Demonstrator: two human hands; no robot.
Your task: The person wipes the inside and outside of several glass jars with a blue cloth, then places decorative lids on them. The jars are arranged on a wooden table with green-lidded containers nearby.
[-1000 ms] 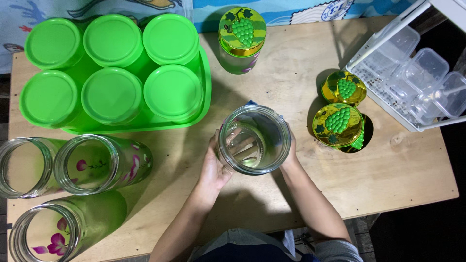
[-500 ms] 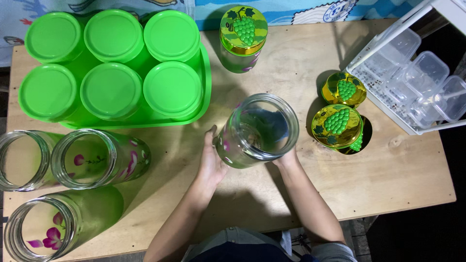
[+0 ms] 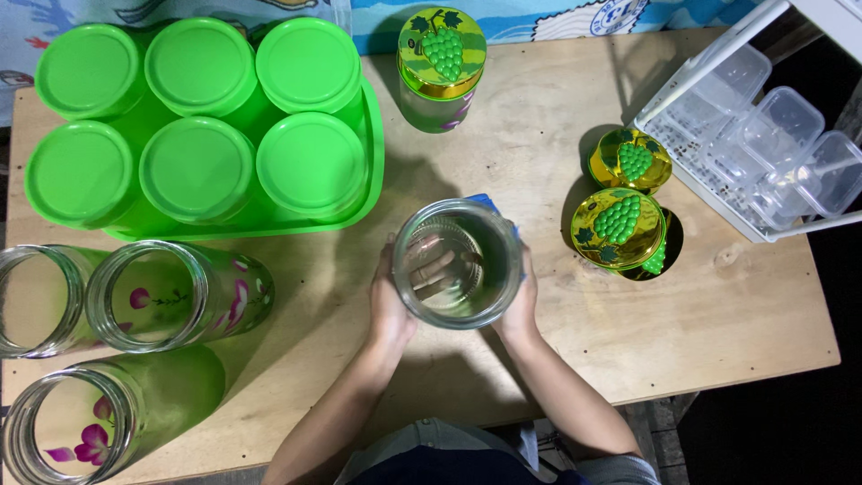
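Both hands wrapped around one open glass jar (image 3: 458, 262), held upright over the wooden surface (image 3: 539, 108). Left hand (image 3: 391, 305) curls against the jar's left wall; fingers show through the glass. Right hand (image 3: 523, 301) is closed on the right wall. A blue edge peeks out just beyond the jar's far rim; cannot tell what it is.

Just right of the right hand: two gold lids with green grape knobs (image 3: 620, 224), loose on the surface. Beyond the hands: a lidded jar with the same grape lid (image 3: 442, 54). Far-left of the left hand: green tray (image 3: 373, 171) carrying six green-lidded jars. Near-left: three open flowered jars (image 3: 171, 296).

Judgement: grip looks secure. Keep palms low on the wall and the jar level; glass is smooth, so steady even pressure from both sides suits best.
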